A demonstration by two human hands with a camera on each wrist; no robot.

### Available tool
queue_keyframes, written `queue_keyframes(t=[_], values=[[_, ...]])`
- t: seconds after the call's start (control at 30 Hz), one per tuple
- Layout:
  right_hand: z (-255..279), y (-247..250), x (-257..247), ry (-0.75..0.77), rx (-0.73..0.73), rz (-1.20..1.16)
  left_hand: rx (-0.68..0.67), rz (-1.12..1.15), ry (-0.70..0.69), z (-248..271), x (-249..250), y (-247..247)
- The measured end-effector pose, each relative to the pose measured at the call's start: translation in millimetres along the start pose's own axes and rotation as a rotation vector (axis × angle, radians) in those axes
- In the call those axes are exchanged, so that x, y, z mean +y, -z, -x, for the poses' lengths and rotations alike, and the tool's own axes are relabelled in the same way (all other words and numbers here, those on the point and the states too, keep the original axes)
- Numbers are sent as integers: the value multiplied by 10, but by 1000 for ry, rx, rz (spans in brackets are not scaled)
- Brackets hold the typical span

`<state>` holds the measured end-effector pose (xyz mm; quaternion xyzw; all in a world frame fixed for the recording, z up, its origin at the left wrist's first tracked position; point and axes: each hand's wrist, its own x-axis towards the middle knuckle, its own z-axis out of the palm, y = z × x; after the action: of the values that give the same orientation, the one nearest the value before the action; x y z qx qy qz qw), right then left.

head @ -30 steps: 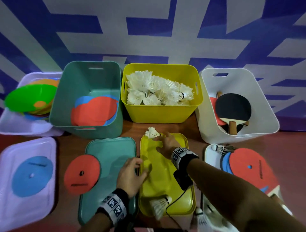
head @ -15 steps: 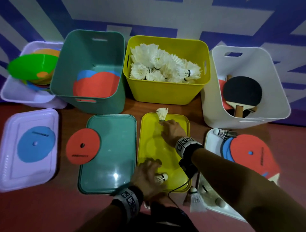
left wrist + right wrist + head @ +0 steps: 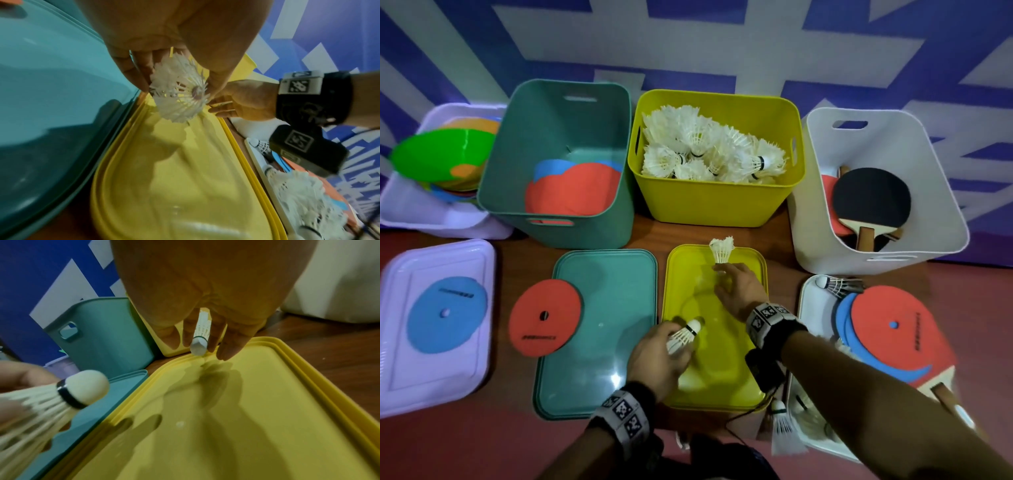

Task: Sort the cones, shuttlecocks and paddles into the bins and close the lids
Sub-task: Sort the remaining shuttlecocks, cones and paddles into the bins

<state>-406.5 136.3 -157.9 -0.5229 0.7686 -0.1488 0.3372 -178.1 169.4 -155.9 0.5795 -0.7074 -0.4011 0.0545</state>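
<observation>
My left hand (image 3: pixel 657 356) grips a white shuttlecock (image 3: pixel 685 337) by its feathers above the near part of the yellow lid (image 3: pixel 722 383); its skirt (image 3: pixel 179 92) faces the left wrist camera. My right hand (image 3: pixel 739 291) pinches a second shuttlecock (image 3: pixel 721 250) near its cork (image 3: pixel 199 345) at the lid's far edge. Behind stand the yellow bin (image 3: pixel 709 202) full of shuttlecocks, the teal bin (image 3: pixel 571 222) holding flat red and blue cones, and the white bin (image 3: pixel 822 236) with paddles (image 3: pixel 871 198).
A teal lid (image 3: pixel 599 342) lies left of the yellow one, with a red cone (image 3: pixel 546 318) overlapping its edge. A lilac lid (image 3: pixel 400 359) carries a blue cone (image 3: pixel 446 313). The white lid (image 3: pixel 808 308) at right holds cones, shuttlecocks and a paddle. A lilac bin (image 3: pixel 407 212) stands at far left.
My left hand went from the teal lid to the yellow lid's near end and took hold of a shuttlecock. My right hand closed on the far shuttlecock.
</observation>
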Motion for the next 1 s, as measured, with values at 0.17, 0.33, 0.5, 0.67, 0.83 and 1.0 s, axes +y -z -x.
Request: queue_keyframes(t=[0.17,0.33,0.5,0.67,0.83,1.0], values=[[143,158,-24,93,72,-100,55,82,-29,-147,193,215],[267,413,-212,228,201,-222,248,226,-171,-361,586,554],[301,815,-457,302,287,-371,400,243,-352,-686,1124,1026],[207,1204,-733,360,457,-495,447,206,-394,-1136,1552,1466],[-267,1557,-930,214,597,-509,431,99,-421,-1547,1829,1626],[-652,1746,-1036,157,544,-600,492,14,-360,-1786,2009,1694]])
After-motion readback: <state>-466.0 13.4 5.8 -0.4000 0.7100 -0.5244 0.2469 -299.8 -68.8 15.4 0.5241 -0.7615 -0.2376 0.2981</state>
